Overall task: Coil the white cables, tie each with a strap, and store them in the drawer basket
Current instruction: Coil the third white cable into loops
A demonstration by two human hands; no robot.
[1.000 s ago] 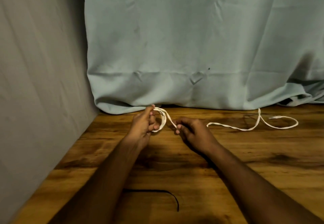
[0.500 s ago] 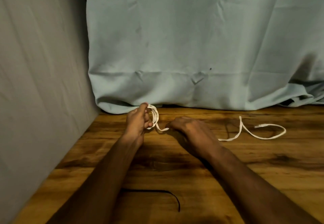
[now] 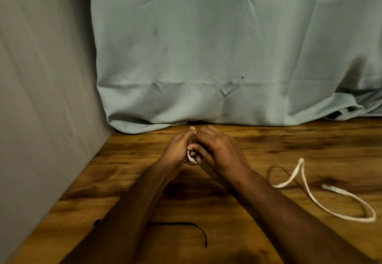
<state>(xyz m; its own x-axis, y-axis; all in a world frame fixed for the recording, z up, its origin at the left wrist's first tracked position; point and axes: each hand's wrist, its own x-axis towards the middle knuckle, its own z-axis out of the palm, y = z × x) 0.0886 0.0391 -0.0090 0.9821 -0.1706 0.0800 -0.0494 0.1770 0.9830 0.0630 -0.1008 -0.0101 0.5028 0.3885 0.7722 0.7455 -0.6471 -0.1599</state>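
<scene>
My left hand (image 3: 179, 147) grips a small coil of the white cable (image 3: 306, 187), of which only a bit shows between the fingers. My right hand (image 3: 217, 146) lies against it, fingers curled over the same coil. The cable's loose tail runs out from under my right forearm and loops across the wooden table (image 3: 268, 145) at the right, ending in a white plug. A thin black strap (image 3: 186, 225) lies on the table near the front, partly under my left forearm.
A grey wall (image 3: 45, 98) closes the left side. A pale blue cloth (image 3: 227, 56) hangs at the back, its hem resting on the table.
My right hand has moved left and joined my left hand at the coil. The loose tail has been drawn nearer and to the left, so less cable lies out on the table.
</scene>
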